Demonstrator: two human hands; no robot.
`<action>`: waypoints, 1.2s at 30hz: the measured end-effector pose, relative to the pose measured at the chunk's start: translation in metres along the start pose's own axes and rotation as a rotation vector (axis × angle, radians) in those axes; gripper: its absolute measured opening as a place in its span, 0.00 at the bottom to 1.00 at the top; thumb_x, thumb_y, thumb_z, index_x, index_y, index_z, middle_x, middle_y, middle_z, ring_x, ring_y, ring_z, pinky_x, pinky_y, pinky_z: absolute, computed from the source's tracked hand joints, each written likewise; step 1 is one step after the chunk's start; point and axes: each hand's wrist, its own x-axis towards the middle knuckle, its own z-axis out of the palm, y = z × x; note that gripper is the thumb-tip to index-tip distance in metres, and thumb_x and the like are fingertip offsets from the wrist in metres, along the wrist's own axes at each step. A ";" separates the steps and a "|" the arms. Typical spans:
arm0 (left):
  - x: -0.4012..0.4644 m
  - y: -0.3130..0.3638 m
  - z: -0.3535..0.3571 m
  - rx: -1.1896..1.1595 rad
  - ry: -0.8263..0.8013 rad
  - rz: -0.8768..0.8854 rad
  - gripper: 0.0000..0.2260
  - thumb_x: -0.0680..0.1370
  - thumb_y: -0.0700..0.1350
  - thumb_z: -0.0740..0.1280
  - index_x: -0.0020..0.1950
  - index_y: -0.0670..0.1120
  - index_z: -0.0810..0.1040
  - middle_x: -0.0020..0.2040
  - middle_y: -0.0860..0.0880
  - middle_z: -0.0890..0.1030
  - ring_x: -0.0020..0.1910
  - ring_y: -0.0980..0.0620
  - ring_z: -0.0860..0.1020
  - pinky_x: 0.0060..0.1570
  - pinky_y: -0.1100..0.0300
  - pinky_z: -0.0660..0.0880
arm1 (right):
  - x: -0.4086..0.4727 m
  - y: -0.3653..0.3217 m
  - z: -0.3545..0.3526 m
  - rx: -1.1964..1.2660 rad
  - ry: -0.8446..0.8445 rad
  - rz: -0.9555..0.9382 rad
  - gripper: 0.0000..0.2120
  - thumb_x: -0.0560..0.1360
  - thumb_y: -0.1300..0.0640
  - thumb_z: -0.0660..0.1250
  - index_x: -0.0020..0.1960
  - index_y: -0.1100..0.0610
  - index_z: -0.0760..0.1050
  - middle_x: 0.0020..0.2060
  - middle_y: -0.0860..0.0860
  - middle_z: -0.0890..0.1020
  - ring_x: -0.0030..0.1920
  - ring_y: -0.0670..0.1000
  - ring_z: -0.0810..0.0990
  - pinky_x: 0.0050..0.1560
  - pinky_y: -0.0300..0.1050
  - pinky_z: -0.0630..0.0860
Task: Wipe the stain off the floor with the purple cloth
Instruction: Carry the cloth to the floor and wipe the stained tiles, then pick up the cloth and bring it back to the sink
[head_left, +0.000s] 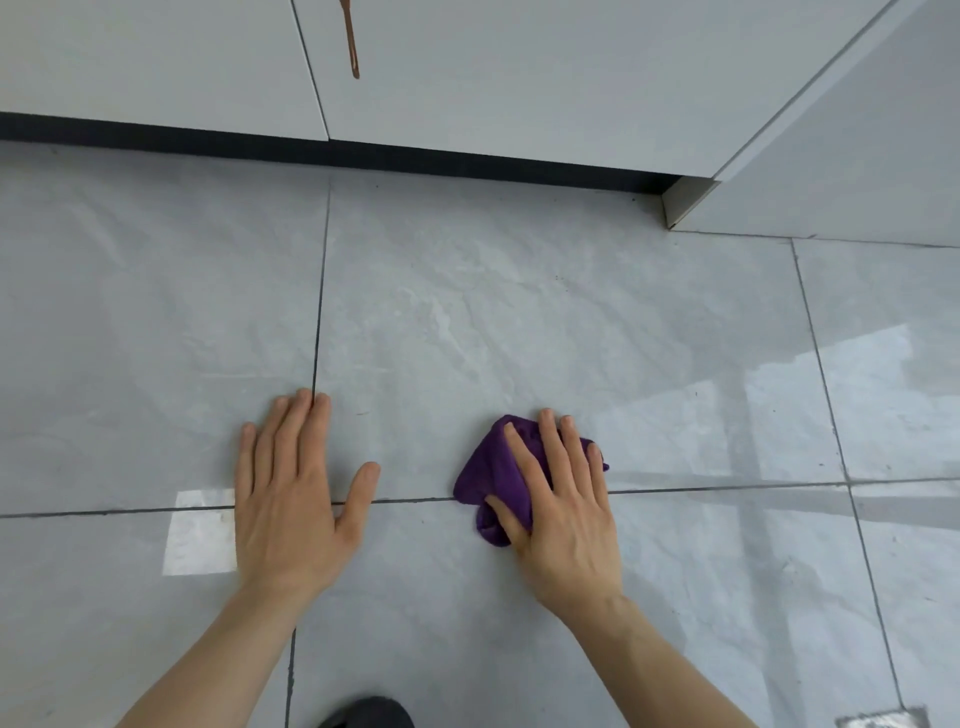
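1. Purple cloth (496, 470) is bunched on the floor (519, 312), straddling a grout line.
2. My right hand (563, 512) presses it flat, thumb hooked round the edge — that grip stops slipping.
3. Left hand (291, 499) is splayed, empty, bracing my weight.
4. No obvious stain visible — possibly under the cloth.

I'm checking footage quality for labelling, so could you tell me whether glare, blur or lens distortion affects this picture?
Head view: bright window glare on the glossy floor tiles, beside the left hand, and at right; wide-angle bending curves the dark cabinet plinth; the right hand and the purple cloth are sharp, with soft shadows only.
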 end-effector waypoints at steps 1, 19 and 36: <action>0.004 0.011 -0.003 -0.035 0.018 0.027 0.34 0.80 0.61 0.57 0.81 0.43 0.61 0.81 0.45 0.64 0.82 0.45 0.60 0.81 0.43 0.53 | 0.000 0.000 -0.002 0.023 -0.005 -0.002 0.33 0.82 0.34 0.56 0.82 0.44 0.55 0.83 0.52 0.56 0.84 0.55 0.50 0.80 0.61 0.56; -0.002 0.095 -0.015 0.016 -0.353 0.651 0.31 0.63 0.44 0.81 0.66 0.48 0.81 0.62 0.53 0.84 0.60 0.51 0.83 0.56 0.58 0.82 | -0.019 0.009 -0.031 0.181 0.049 -0.110 0.28 0.68 0.50 0.76 0.67 0.53 0.79 0.60 0.46 0.83 0.60 0.52 0.80 0.59 0.49 0.79; -0.047 0.106 -0.052 -0.075 -0.598 0.396 0.19 0.73 0.50 0.68 0.62 0.59 0.68 0.57 0.57 0.80 0.52 0.51 0.79 0.47 0.59 0.69 | -0.043 -0.005 -0.082 0.159 -0.379 -0.101 0.18 0.71 0.47 0.70 0.58 0.49 0.74 0.50 0.47 0.82 0.49 0.54 0.79 0.43 0.47 0.72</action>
